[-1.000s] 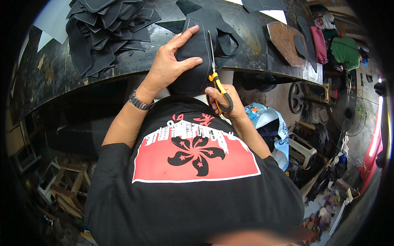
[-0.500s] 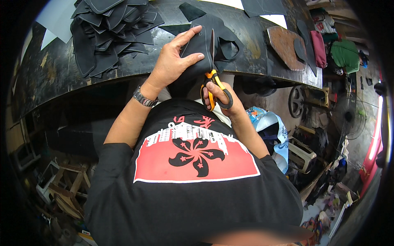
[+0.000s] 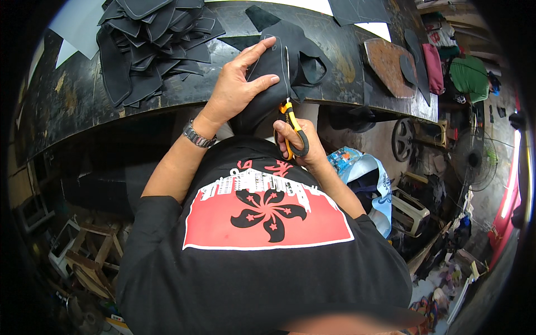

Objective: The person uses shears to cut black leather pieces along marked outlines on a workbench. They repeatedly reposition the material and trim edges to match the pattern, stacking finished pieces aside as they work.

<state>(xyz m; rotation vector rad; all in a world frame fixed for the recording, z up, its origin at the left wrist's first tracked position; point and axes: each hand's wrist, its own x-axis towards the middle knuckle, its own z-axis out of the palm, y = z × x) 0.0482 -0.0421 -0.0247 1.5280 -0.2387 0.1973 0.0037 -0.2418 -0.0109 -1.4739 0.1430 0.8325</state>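
Observation:
A black leather-like sheet with pale outlines lies over the table's near edge and hangs down toward my lap. My left hand holds it from the left, thumb and index finger spread across its top; its other fingers are mostly hidden. In my right hand are scissors with yellow and black handles, fingers wrapped round the grips. Their blades point away from me, along the pale line, to the right of my left fingertips. The handles are close together. A loose flap with a hole curls up at the sheet's right side.
A heap of cut black pieces sits at the left on the dark worn table. Farther right lie a brown board and a pink item. A fan stands at the right, and a wooden stool at lower left.
The scissors' blades have closed along the pale line, and the handles have come together. My right hand has shifted slightly down and left. My left hand stays nearly in place.

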